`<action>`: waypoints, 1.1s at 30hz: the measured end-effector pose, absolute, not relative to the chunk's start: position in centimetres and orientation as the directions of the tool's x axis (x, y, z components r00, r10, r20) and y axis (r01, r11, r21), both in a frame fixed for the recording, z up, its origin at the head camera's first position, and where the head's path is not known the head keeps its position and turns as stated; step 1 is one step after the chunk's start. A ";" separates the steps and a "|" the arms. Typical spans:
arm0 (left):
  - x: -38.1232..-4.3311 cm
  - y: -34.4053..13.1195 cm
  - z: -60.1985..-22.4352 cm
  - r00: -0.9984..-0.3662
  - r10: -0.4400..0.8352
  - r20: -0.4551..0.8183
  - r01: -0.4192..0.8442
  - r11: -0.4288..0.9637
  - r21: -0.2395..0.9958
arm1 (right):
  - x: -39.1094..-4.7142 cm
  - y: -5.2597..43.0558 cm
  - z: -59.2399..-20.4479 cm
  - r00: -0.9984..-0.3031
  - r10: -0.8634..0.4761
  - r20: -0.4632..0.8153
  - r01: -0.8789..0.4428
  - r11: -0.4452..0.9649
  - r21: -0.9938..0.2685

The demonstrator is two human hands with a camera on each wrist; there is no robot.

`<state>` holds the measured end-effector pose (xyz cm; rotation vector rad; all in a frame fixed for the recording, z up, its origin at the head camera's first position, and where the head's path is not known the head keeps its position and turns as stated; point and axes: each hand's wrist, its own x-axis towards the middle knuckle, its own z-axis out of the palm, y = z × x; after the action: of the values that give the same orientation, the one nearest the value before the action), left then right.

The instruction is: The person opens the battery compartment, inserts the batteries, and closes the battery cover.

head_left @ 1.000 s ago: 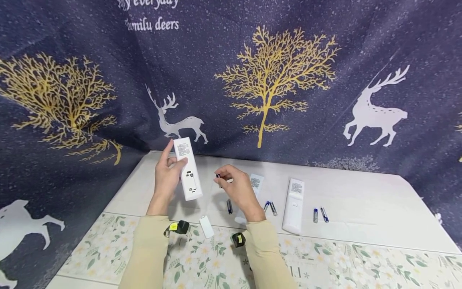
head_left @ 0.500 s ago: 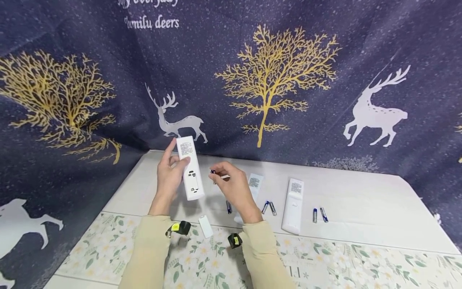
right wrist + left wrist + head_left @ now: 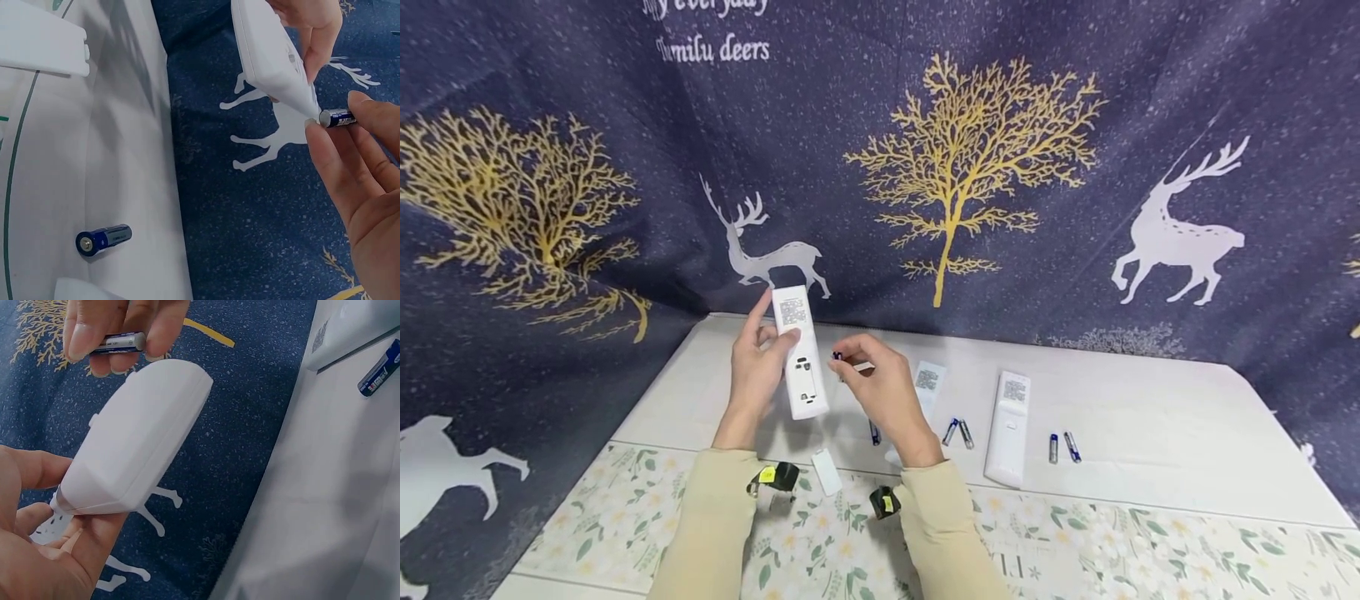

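Note:
My left hand (image 3: 751,371) grips a white remote control (image 3: 802,348), its back turned toward the head camera and its battery compartment uncovered, with no battery visible inside. My right hand (image 3: 887,392) pinches a small blue-and-silver battery (image 3: 337,118) between thumb and fingers. In the right wrist view a fingertip of that hand is at the remote's edge, and the battery is just outside the compartment. On the table below lies a white battery cover (image 3: 827,472). A loose battery (image 3: 103,240) lies near the right forearm.
Partly behind the right hand lies another white remote (image 3: 929,379). Farther right is a third remote (image 3: 1009,429). Two batteries (image 3: 966,434) lie between these remotes, and two more batteries (image 3: 1054,448) lie to the right. A dark deer-print cloth (image 3: 1037,292) hangs behind the table.
My left hand has shifted slightly right with the remote. My right hand has moved left with the battery, narrowing the gap between them. Things on the table have stayed put.

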<state>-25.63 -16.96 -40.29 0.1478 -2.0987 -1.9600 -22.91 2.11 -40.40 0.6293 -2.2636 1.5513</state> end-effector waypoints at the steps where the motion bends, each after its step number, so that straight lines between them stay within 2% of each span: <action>1: -25.6 -16.9 -40.3 -0.960 -0.252 0.123 0.105 0.083 0.991 | -22.9 2.1 -40.5 -0.850 -0.173 0.497 -0.526 0.308 -0.793; 16: -25.6 -16.7 -40.2 -0.958 -0.242 0.152 0.132 0.096 0.987 | -22.6 1.5 -40.2 -0.854 -0.181 0.487 -0.520 0.268 -0.811; 33: -25.5 -16.5 -40.3 -0.956 -0.204 0.210 0.169 0.200 0.965 | -21.9 -0.6 -40.4 -0.801 -0.236 0.551 -0.597 0.241 -0.765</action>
<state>-25.49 -16.47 -40.26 0.0332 -2.1878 -1.8188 -21.87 -0.63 -40.40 0.7711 -2.1981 1.5784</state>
